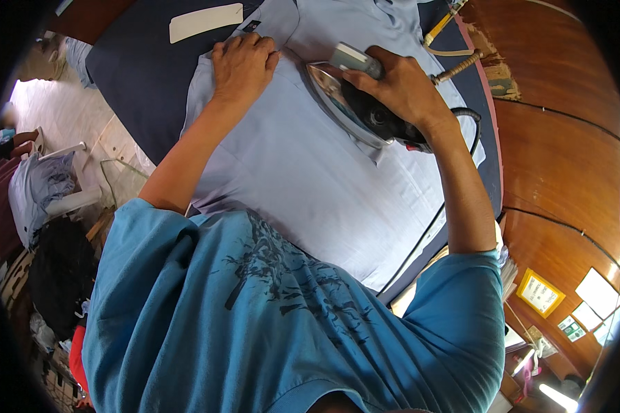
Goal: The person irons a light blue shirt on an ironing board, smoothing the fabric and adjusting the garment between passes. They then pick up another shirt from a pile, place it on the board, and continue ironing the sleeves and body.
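Observation:
A light blue shirt [303, 179] is spread over a dark padded ironing surface [141, 76]. My right hand [410, 89] is closed round the handle of a clothes iron [365, 103], black and grey with a shiny soleplate edge. The iron rests on the shirt, its tip toward the far left. Near the shirt's far left edge, close to a small dark label [252, 26], my left hand [244, 65] lies on the cloth, palm down. Its fingers look bent, and whether they pinch any fabric is hidden.
A cream card [205, 23] lies at the far left of the surface. The iron's black cord [420, 241] runs along the right side, close to a brown-wrapped hose [458, 67]. Wooden panelling [551, 158] stands to the right. Piled garments [41, 189] and another person's arm are at left.

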`<state>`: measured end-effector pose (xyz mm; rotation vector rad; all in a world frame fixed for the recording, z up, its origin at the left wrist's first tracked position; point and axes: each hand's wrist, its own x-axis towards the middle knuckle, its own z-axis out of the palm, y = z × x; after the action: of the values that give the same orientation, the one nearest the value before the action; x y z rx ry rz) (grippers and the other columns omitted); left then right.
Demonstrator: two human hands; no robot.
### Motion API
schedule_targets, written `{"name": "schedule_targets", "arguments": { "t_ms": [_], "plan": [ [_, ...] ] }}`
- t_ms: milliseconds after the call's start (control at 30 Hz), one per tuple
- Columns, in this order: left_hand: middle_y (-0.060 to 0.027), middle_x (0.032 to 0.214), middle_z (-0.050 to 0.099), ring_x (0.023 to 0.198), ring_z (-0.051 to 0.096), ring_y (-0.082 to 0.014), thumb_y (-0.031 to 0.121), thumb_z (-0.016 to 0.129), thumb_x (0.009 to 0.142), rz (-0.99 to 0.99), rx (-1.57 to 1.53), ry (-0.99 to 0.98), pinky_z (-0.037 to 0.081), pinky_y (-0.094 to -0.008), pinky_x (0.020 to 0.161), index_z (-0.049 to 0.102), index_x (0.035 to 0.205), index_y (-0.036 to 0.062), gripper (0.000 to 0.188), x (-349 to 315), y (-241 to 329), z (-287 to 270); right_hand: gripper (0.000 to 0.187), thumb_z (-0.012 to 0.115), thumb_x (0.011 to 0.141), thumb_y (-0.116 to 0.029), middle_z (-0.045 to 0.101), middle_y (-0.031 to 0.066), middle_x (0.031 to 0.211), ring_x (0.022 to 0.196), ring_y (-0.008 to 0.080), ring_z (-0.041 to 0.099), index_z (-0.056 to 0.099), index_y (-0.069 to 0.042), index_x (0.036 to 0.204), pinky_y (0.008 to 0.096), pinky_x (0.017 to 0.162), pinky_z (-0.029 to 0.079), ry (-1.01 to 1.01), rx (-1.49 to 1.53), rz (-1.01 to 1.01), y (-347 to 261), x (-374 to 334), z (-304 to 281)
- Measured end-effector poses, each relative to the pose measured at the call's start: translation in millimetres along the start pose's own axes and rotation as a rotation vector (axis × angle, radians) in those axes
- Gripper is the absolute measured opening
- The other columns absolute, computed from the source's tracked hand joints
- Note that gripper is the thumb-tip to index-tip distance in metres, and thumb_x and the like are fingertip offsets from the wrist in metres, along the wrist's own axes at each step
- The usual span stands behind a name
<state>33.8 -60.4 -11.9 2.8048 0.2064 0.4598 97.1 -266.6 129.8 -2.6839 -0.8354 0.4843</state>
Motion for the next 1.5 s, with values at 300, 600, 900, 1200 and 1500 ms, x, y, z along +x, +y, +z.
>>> {"name": "schedule_targets", "arguments": {
  "t_ms": [300,600,900,1200,1500],
  "plan": [
    [0.0017,0.089,0.060,0.091,0.056,-0.0199,0.030,0.057,0.083,0.039,-0.033,0.040,0.036,-0.0390,0.080,0.063,0.088,0.0125,0.019,3.1,-6.3,3.1,0.053,0.060,0.079,-0.050,0.066,0.0184,0.078,0.068,0.0267,0.067,0.062,-0.004,0.106,0.0322,0.068,0.053,-0.043,-0.065,-0.056,-15.2,26.5,12.5],
    [0.0019,0.096,0.063,0.094,0.057,-0.0179,0.023,0.050,0.086,-0.001,-0.276,-0.056,0.035,-0.0360,0.085,0.065,0.092,0.0149,0.018,9.0,-27.5,3.2,0.053,0.059,0.079,-0.047,0.066,0.0186,0.075,0.068,0.0286,0.067,0.062,-0.002,0.106,0.0337,0.068,0.054,-0.113,-0.085,-0.082,-34.4,33.4,13.7],
    [0.0009,0.094,0.063,0.094,0.056,-0.0179,0.019,0.057,0.083,0.181,-0.201,-0.059,0.035,-0.0353,0.084,0.065,0.094,0.0121,0.015,2.0,-18.8,0.4,0.050,0.060,0.076,-0.045,0.066,0.0178,0.079,0.071,0.0292,0.067,0.063,-0.005,0.106,0.0352,0.070,0.054,-0.097,-0.062,-0.064,-15.8,20.6,14.6],
    [0.0035,0.091,0.062,0.092,0.056,-0.0170,0.021,0.056,0.084,0.194,-0.216,-0.062,0.034,-0.0342,0.085,0.065,0.092,0.0147,0.013,2.2,-25.6,4.4,0.051,0.062,0.078,-0.043,0.066,0.0198,0.078,0.066,0.0268,0.067,0.061,-0.001,0.108,0.0332,0.067,0.055,-0.148,-0.032,-0.015,-7.5,-1.1,9.9],
    [0.0032,0.090,0.063,0.089,0.057,-0.0169,0.018,0.058,0.083,0.191,-0.180,-0.027,0.036,-0.0332,0.081,0.064,0.092,0.0140,0.012,4.4,-18.2,-0.9,0.052,0.060,0.079,-0.046,0.065,0.0197,0.074,0.065,0.0278,0.067,0.060,-0.001,0.107,0.0347,0.064,0.055,-0.152,-0.055,-0.032,-8.0,-15.2,15.7]
  ]
}}
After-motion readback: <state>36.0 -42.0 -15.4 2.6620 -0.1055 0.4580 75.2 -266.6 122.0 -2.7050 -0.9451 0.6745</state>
